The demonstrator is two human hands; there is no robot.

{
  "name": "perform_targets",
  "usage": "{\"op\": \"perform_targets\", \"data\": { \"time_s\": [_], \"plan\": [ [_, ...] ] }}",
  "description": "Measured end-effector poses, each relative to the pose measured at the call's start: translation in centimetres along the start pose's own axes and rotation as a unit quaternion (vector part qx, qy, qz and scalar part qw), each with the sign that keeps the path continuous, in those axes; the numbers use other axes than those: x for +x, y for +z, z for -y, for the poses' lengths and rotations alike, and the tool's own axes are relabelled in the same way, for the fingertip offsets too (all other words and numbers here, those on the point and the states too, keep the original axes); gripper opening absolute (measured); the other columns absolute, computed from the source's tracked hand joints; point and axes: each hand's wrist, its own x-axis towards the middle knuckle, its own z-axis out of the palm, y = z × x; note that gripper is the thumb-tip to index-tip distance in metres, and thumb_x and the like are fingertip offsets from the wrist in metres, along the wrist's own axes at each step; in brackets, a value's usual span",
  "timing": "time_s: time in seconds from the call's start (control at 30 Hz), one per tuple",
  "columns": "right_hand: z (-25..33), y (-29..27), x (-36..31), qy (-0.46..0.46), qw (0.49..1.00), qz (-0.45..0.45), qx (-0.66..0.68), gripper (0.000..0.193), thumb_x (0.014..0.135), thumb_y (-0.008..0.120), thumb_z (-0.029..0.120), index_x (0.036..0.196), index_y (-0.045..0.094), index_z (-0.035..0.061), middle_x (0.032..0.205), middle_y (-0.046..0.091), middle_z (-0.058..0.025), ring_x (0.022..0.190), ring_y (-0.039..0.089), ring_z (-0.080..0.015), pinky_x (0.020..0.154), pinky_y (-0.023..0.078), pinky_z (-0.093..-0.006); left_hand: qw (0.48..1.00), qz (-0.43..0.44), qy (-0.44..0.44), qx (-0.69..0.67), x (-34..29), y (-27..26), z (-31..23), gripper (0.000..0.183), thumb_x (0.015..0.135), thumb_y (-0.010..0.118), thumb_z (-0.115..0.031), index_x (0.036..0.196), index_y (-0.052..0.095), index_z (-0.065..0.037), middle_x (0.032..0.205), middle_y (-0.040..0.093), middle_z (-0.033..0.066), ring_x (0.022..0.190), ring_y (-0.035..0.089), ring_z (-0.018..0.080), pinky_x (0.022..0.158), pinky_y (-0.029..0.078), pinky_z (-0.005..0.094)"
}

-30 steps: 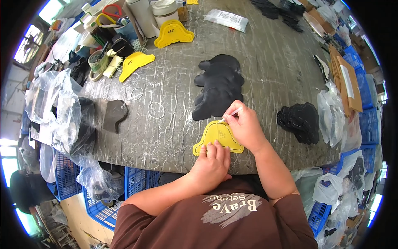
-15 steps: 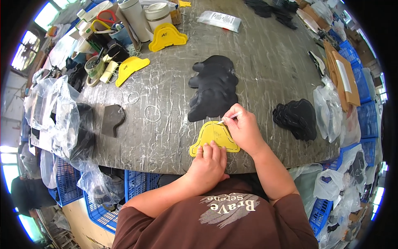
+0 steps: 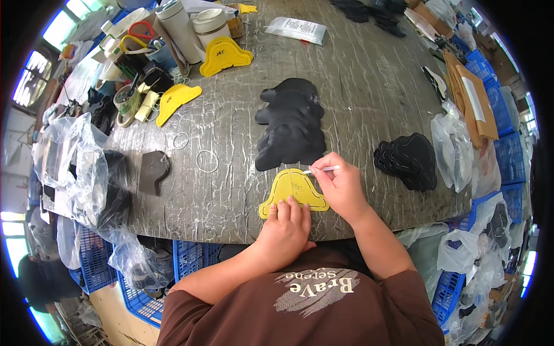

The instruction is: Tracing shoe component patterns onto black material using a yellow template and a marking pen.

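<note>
A yellow bell-shaped template (image 3: 281, 193) with slots along its outline lies at the near edge of the table. Flat on its lower part rest the outstretched fingers of my left hand (image 3: 284, 229), pressing it down. My right hand (image 3: 341, 185) pinches a slim white pen (image 3: 325, 169), whose tip touches the template's upper right slot. What lies beneath the template is hidden. Just beyond it spreads an overlapping row of black cut pieces (image 3: 291, 124). Off to the right sits a stack of black pieces (image 3: 407, 161) with pale lines on them.
Two more yellow templates (image 3: 226, 56) lie at the back left, near a white tumbler (image 3: 178, 32), scissors and tape. A dark cut piece (image 3: 154, 172) and thin rings (image 3: 206, 161) lie left. Plastic bags (image 3: 453, 150) and brown cardboard (image 3: 464, 98) border the right side.
The pen has tilted closer to level, and its tip has moved a little right along the template's upper slot. My left hand stays on the template. The whole view has shifted slightly.
</note>
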Motion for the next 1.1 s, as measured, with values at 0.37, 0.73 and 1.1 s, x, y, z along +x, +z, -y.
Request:
{"op": "perform_targets", "data": {
  "time_s": [0.37,0.73,1.1],
  "plan": [
    [-0.1,0.6,0.7,-0.031,0.995,0.022,-0.089,0.007,0.087,0.066,-0.001,0.089,0.058,-0.0007,0.081,0.069,-0.0113,0.072,0.068,-0.0187,0.065,0.052,-0.0293,1.000,0.001,0.004,-0.004,0.2,-0.1,0.0,0.083,0.074,0.068,-0.059,0.129,0.057,0.003,0.121,0.056,0.0339,0.109,0.058,0.0443,0.091,0.053,0.0480],
    [0.0,-1.2,-2.9,-0.057,0.991,0.000,-0.124,0.008,0.087,0.066,-0.002,0.088,0.059,-0.0003,0.087,0.068,-0.0136,0.078,0.069,-0.0239,0.069,0.054,-0.0317,1.000,0.009,0.008,-0.008,0.1,-0.2,0.0,0.083,0.075,0.068,-0.059,0.128,0.057,0.004,0.123,0.055,0.0344,0.109,0.057,0.0443,0.091,0.052,0.0478],
    [-0.1,-2.0,-5.7,-0.058,0.996,-0.027,-0.068,0.012,0.083,0.065,-0.005,0.086,0.056,0.0021,0.083,0.066,-0.0117,0.076,0.065,-0.0297,0.067,0.051,-0.0366,1.000,0.023,-0.008,-0.010,0.0,-0.3,0.0,0.084,0.075,0.069,-0.058,0.131,0.055,0.003,0.126,0.052,0.0318,0.111,0.054,0.0427,0.087,0.053,0.0435]
  ]
}}
